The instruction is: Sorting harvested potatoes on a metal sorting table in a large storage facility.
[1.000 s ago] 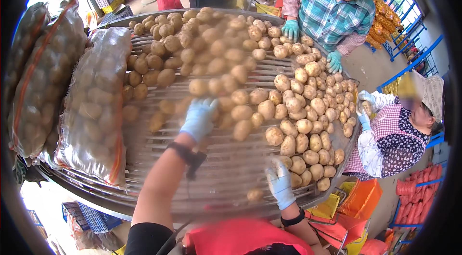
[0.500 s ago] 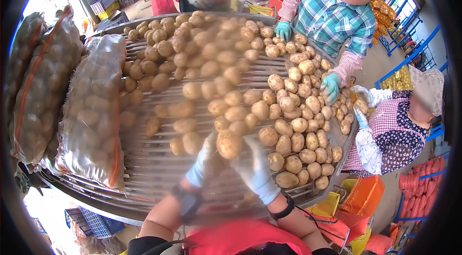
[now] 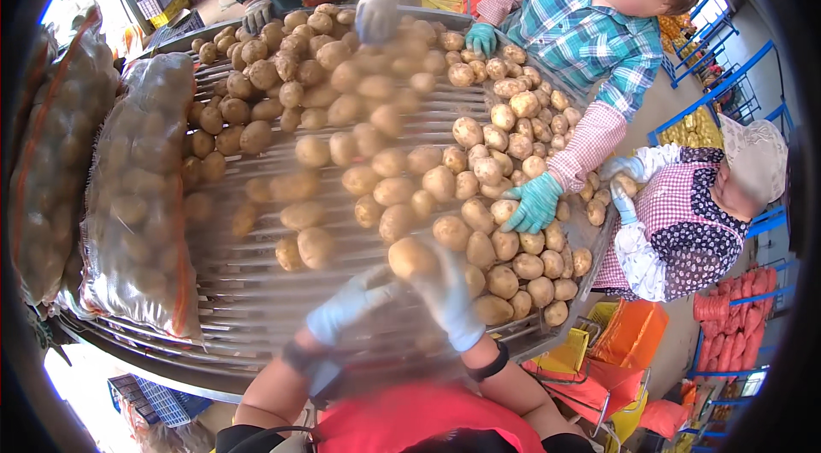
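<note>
A large potato (image 3: 412,258) is up against the fingers of my gloved right hand (image 3: 446,297), which is closed around its right side and blurred by motion. My gloved left hand (image 3: 349,306) is just left of it, fingers stretched out with nothing in them. Both hands are above the near part of a slatted metal sorting table (image 3: 256,282). Loose potatoes (image 3: 395,220) lie just beyond my hands, and a dense heap of potatoes (image 3: 503,282) spreads to their right.
Filled mesh sacks (image 3: 141,197) lie along the left of the table. A co-worker's teal glove (image 3: 534,201) reaches onto the right heap; another worker's white glove (image 3: 376,13) is over the far potatoes. A third person holds a potato (image 3: 627,185) at right. Orange bins (image 3: 631,335) stand below.
The potato has passed from between both my hands to my right hand, and my left hand has drawn away leftward. The teal glove has come nearer; the far worker's gloves have moved over the potatoes.
</note>
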The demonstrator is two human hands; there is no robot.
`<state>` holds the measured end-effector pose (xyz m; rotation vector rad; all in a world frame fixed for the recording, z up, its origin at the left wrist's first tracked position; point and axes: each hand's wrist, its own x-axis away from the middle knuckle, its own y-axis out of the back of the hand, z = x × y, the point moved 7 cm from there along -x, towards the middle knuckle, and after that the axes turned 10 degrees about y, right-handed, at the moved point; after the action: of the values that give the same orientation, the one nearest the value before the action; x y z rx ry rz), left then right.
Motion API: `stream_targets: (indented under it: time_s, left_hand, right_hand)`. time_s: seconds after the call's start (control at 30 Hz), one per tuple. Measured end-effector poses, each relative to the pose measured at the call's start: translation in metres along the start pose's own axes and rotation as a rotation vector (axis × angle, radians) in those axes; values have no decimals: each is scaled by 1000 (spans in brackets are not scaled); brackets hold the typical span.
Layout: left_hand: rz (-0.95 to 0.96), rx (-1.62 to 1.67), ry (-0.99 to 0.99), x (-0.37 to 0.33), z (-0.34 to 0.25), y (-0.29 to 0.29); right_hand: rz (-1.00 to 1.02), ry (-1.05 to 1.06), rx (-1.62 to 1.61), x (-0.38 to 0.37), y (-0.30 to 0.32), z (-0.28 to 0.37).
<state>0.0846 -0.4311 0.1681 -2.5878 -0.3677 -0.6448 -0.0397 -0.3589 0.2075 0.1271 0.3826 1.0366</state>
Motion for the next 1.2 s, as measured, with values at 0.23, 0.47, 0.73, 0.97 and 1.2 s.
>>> stream_targets:
  time_s: [0.23,0.47,0.73,0.97,1.2]
  left_hand:
    - [-848,-310,-381,30,-16,126]
    - [-1229,-975,-420,-30,-122,206]
    - [-548,-54,-498,-36,-104,156]
    - [-44,836,-478,-7,-76,76]
    - [-363,-310,-355,-2,-53,4]
  right_hand:
    - [-247,-642,-1503,29,-4,-64]
    - [-189,-651,-1450,40,15,-46]
    - [-136,-568,-639,64,11,-69]
    - [-29,-761,-1230,44,-39,-52]
    - [41,-134,-547,-1,-30,-11]
